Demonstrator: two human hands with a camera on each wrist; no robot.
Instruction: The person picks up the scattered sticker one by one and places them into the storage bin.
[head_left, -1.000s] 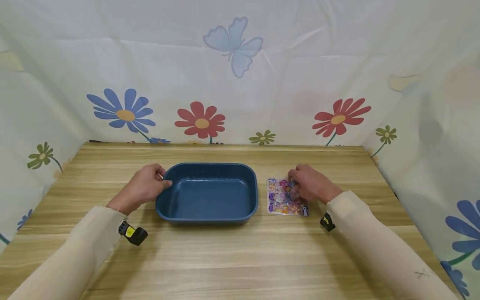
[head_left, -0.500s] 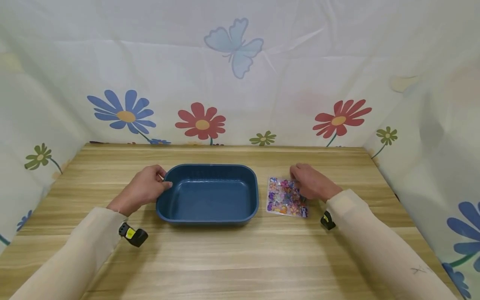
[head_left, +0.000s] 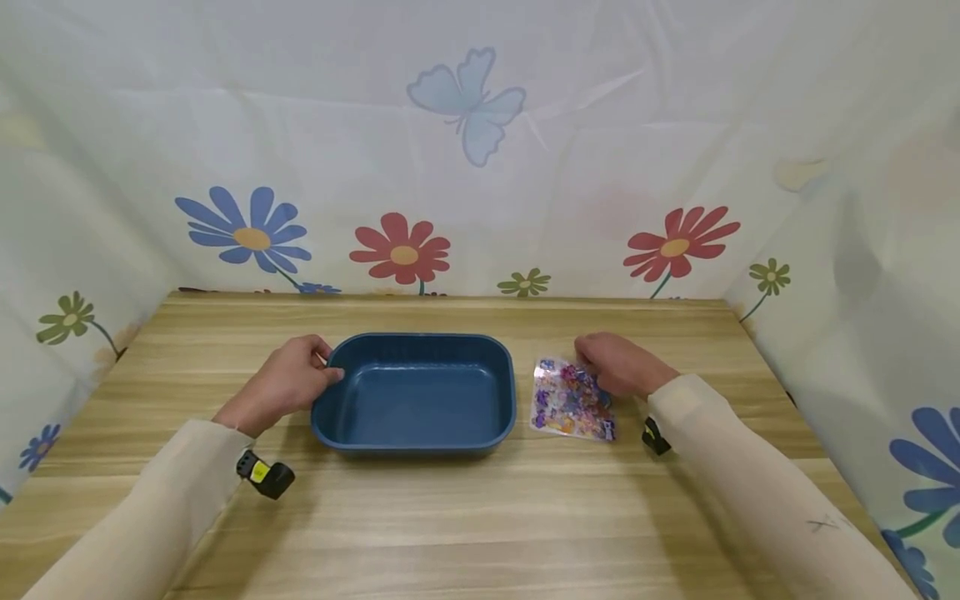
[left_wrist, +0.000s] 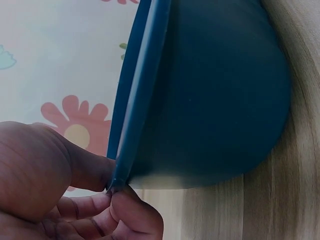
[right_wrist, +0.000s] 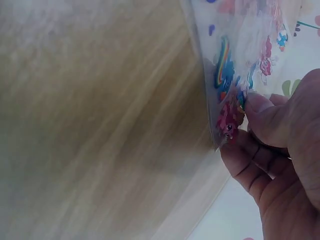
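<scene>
A blue rectangular basin (head_left: 420, 408) stands on the table in the head view. My left hand (head_left: 292, 379) pinches its left rim between thumb and fingers; the left wrist view shows the thumb (left_wrist: 92, 167) on the inner side and a finger under the rim. To the right of the basin is a clear sticker sheet (head_left: 570, 404) with colourful cartoon ponies. My right hand (head_left: 618, 365) pinches the sheet's far right corner. In the right wrist view the sticker sheet (right_wrist: 230, 95) stands tilted up from the table at that corner, between thumb and fingers.
The wood-grain table (head_left: 465, 517) runs up to a white curtain (head_left: 600, 167) printed with flowers and a butterfly, which also hangs along both sides. A black wrist camera (head_left: 266, 475) sits at the left cuff, and another black wrist camera (head_left: 656, 436) at the right.
The sticker sheet has tilted and turned slightly, its corner now pinched by my right hand, which has shifted a little. My left hand and the basin stay in place.
</scene>
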